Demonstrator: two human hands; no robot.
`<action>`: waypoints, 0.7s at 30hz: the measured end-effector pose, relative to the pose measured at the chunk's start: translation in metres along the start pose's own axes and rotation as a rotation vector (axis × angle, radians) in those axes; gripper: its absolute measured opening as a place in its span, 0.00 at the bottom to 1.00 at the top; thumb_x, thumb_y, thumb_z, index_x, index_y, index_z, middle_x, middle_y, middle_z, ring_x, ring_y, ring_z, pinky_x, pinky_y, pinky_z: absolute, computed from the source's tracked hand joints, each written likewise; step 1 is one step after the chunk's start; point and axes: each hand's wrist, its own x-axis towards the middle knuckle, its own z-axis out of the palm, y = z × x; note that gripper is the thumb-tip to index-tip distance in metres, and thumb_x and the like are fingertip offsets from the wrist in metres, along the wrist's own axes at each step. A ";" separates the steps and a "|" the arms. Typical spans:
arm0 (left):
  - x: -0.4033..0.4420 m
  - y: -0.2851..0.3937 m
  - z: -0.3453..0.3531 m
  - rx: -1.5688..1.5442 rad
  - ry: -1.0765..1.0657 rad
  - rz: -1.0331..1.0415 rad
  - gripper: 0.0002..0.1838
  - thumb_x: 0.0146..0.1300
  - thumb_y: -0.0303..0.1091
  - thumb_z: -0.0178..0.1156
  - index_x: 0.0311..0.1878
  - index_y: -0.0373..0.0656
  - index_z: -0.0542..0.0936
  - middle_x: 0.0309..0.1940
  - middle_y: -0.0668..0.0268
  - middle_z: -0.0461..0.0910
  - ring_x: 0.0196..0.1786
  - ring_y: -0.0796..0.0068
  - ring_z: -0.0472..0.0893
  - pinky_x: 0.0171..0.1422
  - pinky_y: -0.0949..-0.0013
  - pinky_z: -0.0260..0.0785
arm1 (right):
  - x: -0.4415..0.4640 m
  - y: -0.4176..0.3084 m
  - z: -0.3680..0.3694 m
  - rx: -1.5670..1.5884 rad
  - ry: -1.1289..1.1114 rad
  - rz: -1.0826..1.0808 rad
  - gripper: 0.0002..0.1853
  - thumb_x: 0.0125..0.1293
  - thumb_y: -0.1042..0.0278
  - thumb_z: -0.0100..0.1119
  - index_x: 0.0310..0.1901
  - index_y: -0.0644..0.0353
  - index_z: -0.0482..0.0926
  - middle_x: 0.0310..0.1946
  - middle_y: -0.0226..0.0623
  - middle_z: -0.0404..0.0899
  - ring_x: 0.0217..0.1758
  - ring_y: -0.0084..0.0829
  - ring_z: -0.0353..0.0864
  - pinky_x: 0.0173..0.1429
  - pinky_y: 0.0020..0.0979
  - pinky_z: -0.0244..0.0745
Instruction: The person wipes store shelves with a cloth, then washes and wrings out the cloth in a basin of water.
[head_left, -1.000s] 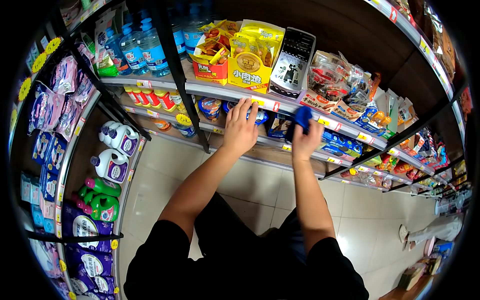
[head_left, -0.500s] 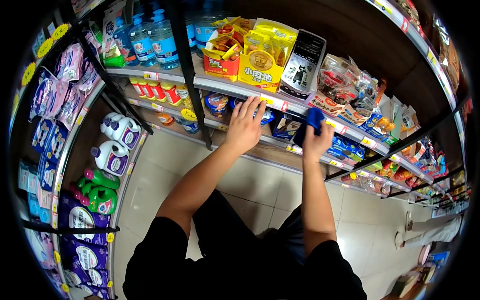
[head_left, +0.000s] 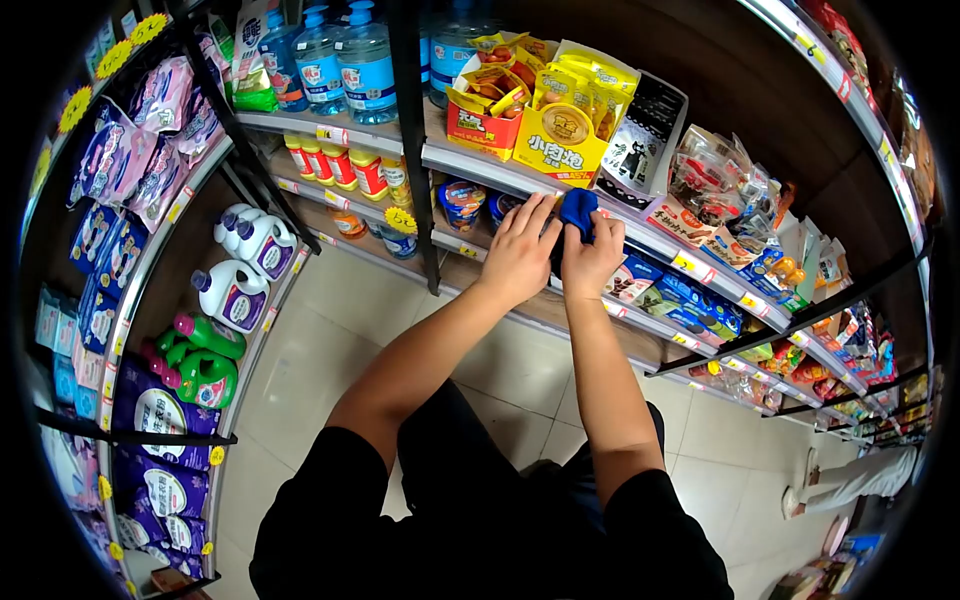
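My right hand [head_left: 592, 262] is closed on a bunched dark-blue cloth [head_left: 578, 212], pressed to the shelf's front edge below the yellow snack box [head_left: 565, 125]. Just to its left, my left hand [head_left: 518, 255] lies with fingers stretched out over the same shelf edge [head_left: 480, 172], holding nothing that I can see. The two hands are close together. Behind the left fingers, a blue tub [head_left: 462, 204] stands on the lower shelf. The part of the shelf edge under the fingers is hidden.
Blue pump bottles [head_left: 368, 70] stand at the upper left beside a black upright post [head_left: 410, 130]. An open black-and-white carton [head_left: 640, 145] and packaged snacks [head_left: 725, 180] line the shelf rightward. Detergent jugs [head_left: 235, 300] fill the left shelving. Another person's legs [head_left: 855, 478] show at far right.
My right hand has moved left along the shelf edge with the blue cloth, coming close beside my left hand. The view has shifted slightly, while my left hand stays at the edge.
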 end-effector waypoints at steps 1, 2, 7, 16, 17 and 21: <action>0.001 -0.001 -0.005 -0.053 0.021 0.001 0.30 0.59 0.28 0.67 0.67 0.35 0.80 0.76 0.46 0.73 0.83 0.44 0.67 0.85 0.45 0.61 | 0.001 0.001 0.000 0.001 -0.016 -0.001 0.17 0.60 0.75 0.77 0.50 0.67 0.86 0.41 0.45 0.79 0.43 0.47 0.83 0.48 0.43 0.81; 0.003 -0.004 -0.009 -0.104 0.078 -0.011 0.27 0.60 0.27 0.67 0.65 0.36 0.81 0.71 0.48 0.76 0.80 0.44 0.70 0.83 0.45 0.65 | 0.001 0.004 -0.001 0.012 -0.037 0.013 0.17 0.59 0.75 0.77 0.50 0.68 0.86 0.41 0.46 0.79 0.43 0.47 0.83 0.49 0.43 0.81; 0.004 -0.064 -0.040 0.010 0.301 -0.167 0.24 0.63 0.28 0.67 0.63 0.37 0.82 0.65 0.50 0.78 0.73 0.44 0.76 0.78 0.45 0.71 | 0.009 0.006 -0.007 -0.018 -0.096 -0.008 0.18 0.58 0.74 0.77 0.50 0.68 0.86 0.42 0.46 0.79 0.43 0.48 0.83 0.49 0.42 0.81; -0.002 -0.114 -0.056 0.107 0.253 -0.196 0.24 0.63 0.26 0.66 0.64 0.36 0.84 0.63 0.53 0.81 0.70 0.49 0.79 0.75 0.49 0.74 | 0.013 0.032 -0.061 -0.144 -0.007 0.014 0.14 0.63 0.71 0.78 0.48 0.67 0.87 0.37 0.44 0.80 0.38 0.44 0.83 0.47 0.41 0.80; -0.002 -0.116 -0.054 0.110 0.258 -0.205 0.24 0.63 0.26 0.66 0.64 0.36 0.84 0.63 0.53 0.81 0.70 0.49 0.79 0.75 0.49 0.74 | 0.011 0.037 -0.063 -0.174 0.021 0.049 0.14 0.63 0.70 0.78 0.48 0.67 0.87 0.37 0.44 0.80 0.38 0.44 0.82 0.47 0.41 0.80; -0.006 -0.119 -0.049 0.126 0.245 -0.188 0.27 0.62 0.27 0.67 0.66 0.37 0.83 0.65 0.52 0.81 0.72 0.49 0.79 0.76 0.48 0.73 | 0.006 0.030 -0.037 -0.191 0.047 0.009 0.15 0.61 0.70 0.77 0.48 0.66 0.86 0.37 0.43 0.80 0.39 0.45 0.83 0.47 0.42 0.80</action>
